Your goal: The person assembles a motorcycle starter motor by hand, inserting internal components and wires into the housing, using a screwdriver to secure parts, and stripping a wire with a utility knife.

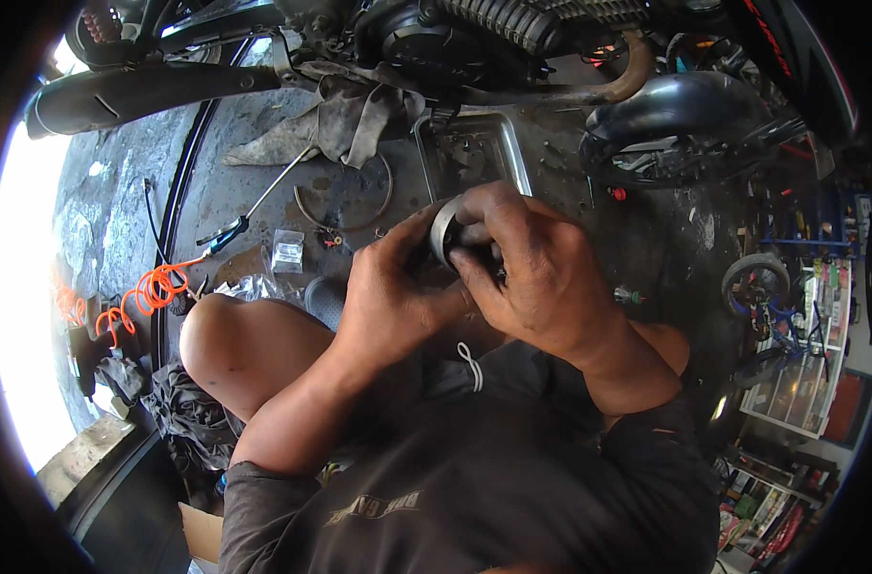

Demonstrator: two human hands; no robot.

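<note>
In front of my chest, both hands close around a small round metal part (441, 231) with a shiny, ring-like rim. My left hand (390, 298) grips it from the left, thumb and fingers curled at its side. From the right, my right hand (543, 270) holds it, with the index finger bent over the rim and the thumb against the opening. The fingers cover most of the part, so its full shape is hidden.
A motorcycle with its exhaust (149, 94) stands across the far side. Below it lie a metal tray (520, 163), a grey rag (283, 139), an air blow gun (227, 232) with a coiled orange hose (158, 290), and a small clear packet (286, 251). Shelves (797, 373) stand at right.
</note>
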